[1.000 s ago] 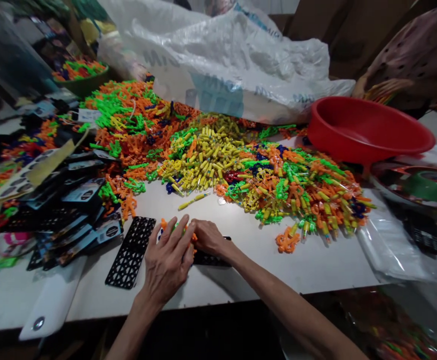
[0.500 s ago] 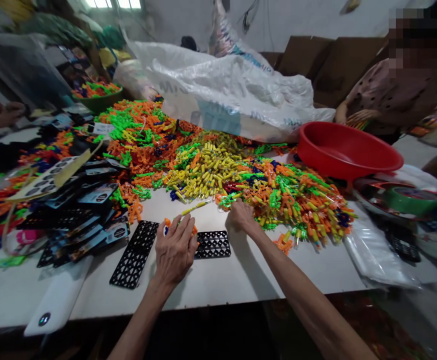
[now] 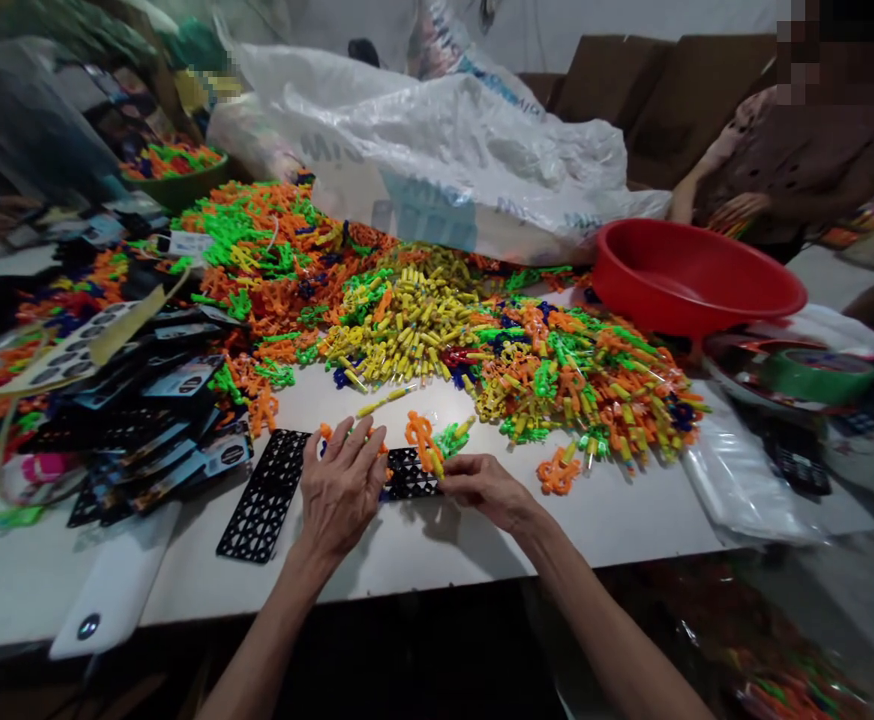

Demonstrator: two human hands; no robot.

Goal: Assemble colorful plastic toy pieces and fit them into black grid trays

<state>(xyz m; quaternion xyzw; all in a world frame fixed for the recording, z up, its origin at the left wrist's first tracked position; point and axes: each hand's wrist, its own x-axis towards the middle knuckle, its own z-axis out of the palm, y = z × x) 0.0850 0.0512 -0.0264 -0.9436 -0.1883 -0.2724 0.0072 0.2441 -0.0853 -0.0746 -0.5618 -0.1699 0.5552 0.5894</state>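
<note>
My right hand (image 3: 493,487) pinches a small orange and yellow plastic toy (image 3: 422,440), which looks wrapped in clear film, above a black lattice plate (image 3: 407,485). Palm down, my left hand (image 3: 343,490) lies with its fingers stretched out over the plate's left end. Bits of orange plastic poke out around those fingers; what is under the palm is hidden. A second black lattice plate (image 3: 263,505) rests just left of my left hand. Beyond my fingertips lies a thin yellow stick (image 3: 384,400).
Piles of yellow sticks (image 3: 407,320) and wrapped toys (image 3: 579,380) spread behind my hands. Black cards (image 3: 159,420) and a white power bank (image 3: 118,580) are left. A red basin (image 3: 696,280), clear bags (image 3: 737,470) and another person's hand (image 3: 737,212) are right.
My right hand has come back from the pile's edge toward my left hand, bringing the orange and yellow toy over the plate. The left hand stays nearly in place.
</note>
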